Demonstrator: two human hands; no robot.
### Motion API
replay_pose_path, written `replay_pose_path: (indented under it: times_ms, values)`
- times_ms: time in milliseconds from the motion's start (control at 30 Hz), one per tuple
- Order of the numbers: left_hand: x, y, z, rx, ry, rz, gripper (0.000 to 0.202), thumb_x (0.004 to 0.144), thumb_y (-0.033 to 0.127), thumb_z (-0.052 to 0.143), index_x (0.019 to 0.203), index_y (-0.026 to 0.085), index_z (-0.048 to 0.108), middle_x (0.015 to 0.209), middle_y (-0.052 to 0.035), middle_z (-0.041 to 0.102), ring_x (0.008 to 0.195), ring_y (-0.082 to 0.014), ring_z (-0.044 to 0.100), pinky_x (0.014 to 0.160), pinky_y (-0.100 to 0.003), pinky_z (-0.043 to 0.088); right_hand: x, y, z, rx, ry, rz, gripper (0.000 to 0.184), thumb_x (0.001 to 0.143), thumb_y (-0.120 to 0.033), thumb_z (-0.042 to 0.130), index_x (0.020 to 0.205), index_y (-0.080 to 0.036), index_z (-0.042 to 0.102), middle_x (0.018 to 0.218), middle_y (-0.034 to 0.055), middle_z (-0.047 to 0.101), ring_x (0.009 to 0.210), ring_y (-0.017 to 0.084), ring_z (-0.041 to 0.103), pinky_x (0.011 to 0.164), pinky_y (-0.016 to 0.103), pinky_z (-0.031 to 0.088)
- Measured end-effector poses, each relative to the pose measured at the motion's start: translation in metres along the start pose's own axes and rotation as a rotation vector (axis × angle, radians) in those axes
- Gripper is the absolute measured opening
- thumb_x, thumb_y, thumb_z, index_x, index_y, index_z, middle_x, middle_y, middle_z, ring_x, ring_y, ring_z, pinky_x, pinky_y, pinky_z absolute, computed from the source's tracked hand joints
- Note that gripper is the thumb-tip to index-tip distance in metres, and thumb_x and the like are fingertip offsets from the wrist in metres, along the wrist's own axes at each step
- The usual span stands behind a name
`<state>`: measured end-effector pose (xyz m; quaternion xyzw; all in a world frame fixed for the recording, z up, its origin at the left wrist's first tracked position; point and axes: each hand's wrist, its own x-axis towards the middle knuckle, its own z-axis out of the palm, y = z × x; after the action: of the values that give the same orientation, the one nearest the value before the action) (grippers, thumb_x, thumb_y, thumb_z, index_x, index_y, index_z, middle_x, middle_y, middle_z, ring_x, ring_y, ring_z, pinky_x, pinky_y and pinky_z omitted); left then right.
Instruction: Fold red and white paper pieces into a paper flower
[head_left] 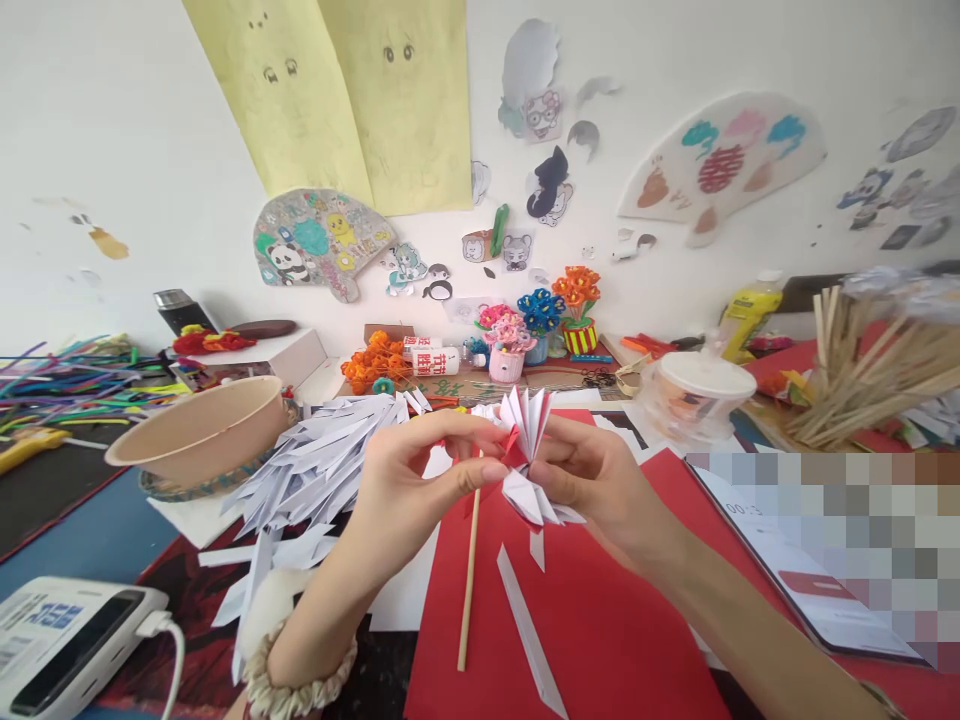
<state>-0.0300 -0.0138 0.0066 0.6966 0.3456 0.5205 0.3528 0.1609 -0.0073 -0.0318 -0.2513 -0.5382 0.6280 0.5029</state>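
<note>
Both hands are working a folded white-paper flower (525,445) at center frame, held up above the red paper sheet (600,620) on a crowded craft table. The left hand (409,490) is pinching the flower's base w/ thumb and fingertips, right where the wooden stick (469,580) is meeting the petals; the stick is hanging down from that grip toward the sheet, apparently serving as the stem. The right hand (592,480) is closing on the petals from the other side, fingers curled around the lower folds, prob. steadying the fan of paper so it isn't springing apart.

A pile of folded white paper petals (322,460) is lying just left of the hands, within easy reach. Loose white paper strips (529,630) are lying on the red sheet below the flower. A paper bowl (202,430) is sitting further left, near a spread of pipe cleaners (67,380). At right, a lidded plastic cup (694,395) and a bundle of wooden sticks (870,370) are standing near the table edge. A glue bottle (431,360) and small pipe-cleaner flower pots (540,320) are lining the back, well apart from the hands. A phone on charge (67,640) is resting at bottom left.
</note>
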Motion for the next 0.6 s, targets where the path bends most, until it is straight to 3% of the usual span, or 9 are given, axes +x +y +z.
replay_pose_path:
  times_ms: [200,300,433,500,600]
  values:
    - [-0.0014,0.0006,-0.0006,-0.063,-0.051,-0.059,0.006,0.078,0.026,0.081,0.081,0.026,0.075,0.079,-0.0002,0.070,0.067,-0.0146,0.052,0.062,-0.028,0.042,-0.0013,-0.0041,0.0018,0.004,-0.137,0.007,0.037,0.081,-0.040,0.080,0.107,-0.018,0.067,0.065,-0.0023,0.065,0.050,0.009,0.049,0.047,0.023,0.035]
    - [-0.0012,0.0005,-0.0009,-0.052,-0.078,-0.067,0.008,0.079,0.028,0.080,0.083,0.025,0.073,0.078,0.0001,0.066,0.067,-0.0145,0.051,0.063,-0.028,0.040,-0.0015,-0.0047,0.0020,0.063,-0.123,0.053,0.055,0.079,-0.039,0.081,0.125,-0.018,0.062,0.063,-0.0035,0.064,0.050,0.011,0.050,0.047,0.024,0.039]
    - [0.0007,0.0003,-0.0021,0.059,-0.012,0.032,0.020,0.081,0.031,0.078,0.099,0.029,0.072,0.087,-0.0002,0.062,0.075,-0.0161,0.049,0.070,-0.029,0.039,-0.0029,-0.0030,0.0002,0.239,-0.175,0.189,0.083,0.079,-0.032,0.080,0.149,-0.024,0.038,0.065,-0.0049,0.066,0.049,0.012,0.056,0.050,0.024,0.048]
    - [0.0015,0.0015,-0.0017,0.126,-0.011,0.100,0.031,0.082,0.032,0.078,0.112,0.030,0.070,0.102,-0.0021,0.063,0.087,-0.0179,0.051,0.077,-0.030,0.039,-0.0038,-0.0021,-0.0005,0.285,-0.274,0.247,0.082,0.080,-0.026,0.076,0.151,-0.028,0.035,0.063,-0.0050,0.067,0.046,0.011,0.055,0.047,0.022,0.044]
    - [0.0011,0.0043,0.0021,0.087,-0.117,0.061,0.011,0.088,0.032,0.070,0.098,0.026,0.072,0.103,-0.0037,0.066,0.097,-0.0203,0.056,0.084,-0.032,0.041,-0.0042,-0.0012,-0.0005,0.304,-0.326,0.282,0.065,0.084,-0.029,0.071,0.144,-0.029,0.047,0.057,-0.0047,0.064,0.042,0.010,0.049,0.043,0.021,0.038]
